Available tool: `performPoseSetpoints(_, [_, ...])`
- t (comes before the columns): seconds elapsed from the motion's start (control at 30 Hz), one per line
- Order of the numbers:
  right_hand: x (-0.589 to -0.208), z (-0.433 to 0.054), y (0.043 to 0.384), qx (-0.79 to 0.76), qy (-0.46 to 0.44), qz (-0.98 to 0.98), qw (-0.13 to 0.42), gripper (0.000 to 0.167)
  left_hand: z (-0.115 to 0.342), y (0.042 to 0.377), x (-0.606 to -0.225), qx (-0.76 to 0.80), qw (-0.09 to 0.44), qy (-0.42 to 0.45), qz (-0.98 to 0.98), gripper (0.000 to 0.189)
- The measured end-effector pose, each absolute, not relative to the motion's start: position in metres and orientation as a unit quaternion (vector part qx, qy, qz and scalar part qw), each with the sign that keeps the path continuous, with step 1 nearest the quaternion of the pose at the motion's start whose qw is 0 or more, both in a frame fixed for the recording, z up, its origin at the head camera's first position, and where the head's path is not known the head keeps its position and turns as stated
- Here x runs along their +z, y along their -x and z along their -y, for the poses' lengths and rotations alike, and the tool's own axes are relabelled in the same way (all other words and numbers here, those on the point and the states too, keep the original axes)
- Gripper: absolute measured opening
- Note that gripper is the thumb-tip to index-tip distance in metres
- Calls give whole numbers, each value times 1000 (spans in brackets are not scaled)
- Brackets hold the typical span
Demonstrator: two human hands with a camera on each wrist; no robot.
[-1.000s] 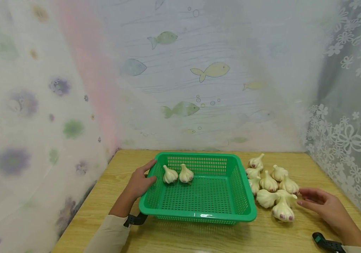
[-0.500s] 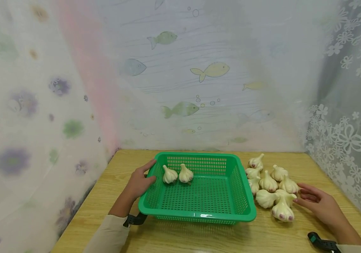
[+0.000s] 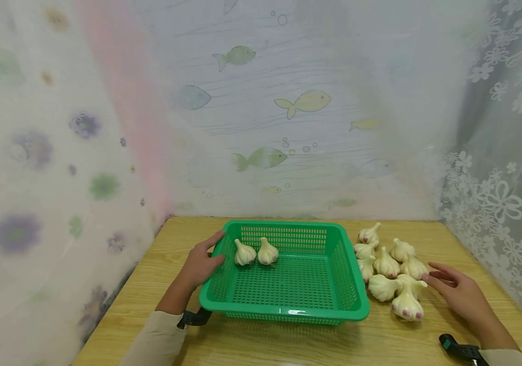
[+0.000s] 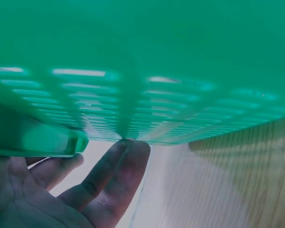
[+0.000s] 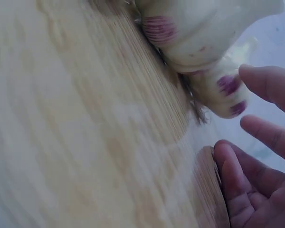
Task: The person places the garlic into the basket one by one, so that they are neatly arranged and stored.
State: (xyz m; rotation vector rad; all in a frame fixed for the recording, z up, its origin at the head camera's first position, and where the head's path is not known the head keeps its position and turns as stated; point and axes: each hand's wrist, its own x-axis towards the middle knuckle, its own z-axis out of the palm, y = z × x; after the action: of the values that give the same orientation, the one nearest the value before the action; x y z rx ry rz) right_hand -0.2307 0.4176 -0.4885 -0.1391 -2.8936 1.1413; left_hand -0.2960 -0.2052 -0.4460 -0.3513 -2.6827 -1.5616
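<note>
A green plastic basket [image 3: 283, 311] stands on the table, and my left hand [image 3: 198, 264] grips its left rim. In the left wrist view, fingers of that hand [image 4: 107, 185] lie against the outside of the slotted basket wall [image 4: 133, 42]. Two garlic bulbs [image 3: 267, 252] sit at the basket's back left. Right of the basket, several more garlic bulbs [image 3: 386, 264] lie in a cluster. My right hand [image 3: 459, 292] is at the cluster's right side, fingers spread, close to one bulb [image 3: 413, 268]. Its fingertips [image 5: 251, 71] reach a purple-marked bulb [image 5: 223, 90]; contact is unclear.
The wooden table [image 3: 288, 348] runs back to a fish-printed curtain [image 3: 261, 127]. A flowered curtain [image 3: 59, 203] hangs at the left, another [image 3: 512, 203] at the right. Black straps [image 3: 462, 351] circle both wrists.
My right hand has shifted slightly left toward the garlic bulbs, its fingers still apart. My left hand, the basket and the bulbs keep their places.
</note>
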Motion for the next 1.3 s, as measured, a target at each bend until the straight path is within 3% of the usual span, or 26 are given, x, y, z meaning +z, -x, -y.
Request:
performPoseSetpoints(0.27, [-485, -411, 235, 376, 47, 926, -8, 89, 207, 296, -447, -497, 7, 113, 861, 68])
performPoseSetpoints(0.93, [-476, -415, 233, 491, 114, 863, 24, 94, 206, 291, -442, -494, 9, 106, 863, 69])
performPoseSetpoints(1.1, [-472, -416, 230, 480, 106, 868, 64, 78, 205, 291, -442, -500, 9, 109, 859, 68])
performPoseSetpoints(1.3, [-461, -414, 226, 540, 66, 834, 92, 34, 205, 294, -444, -500, 6, 104, 860, 68])
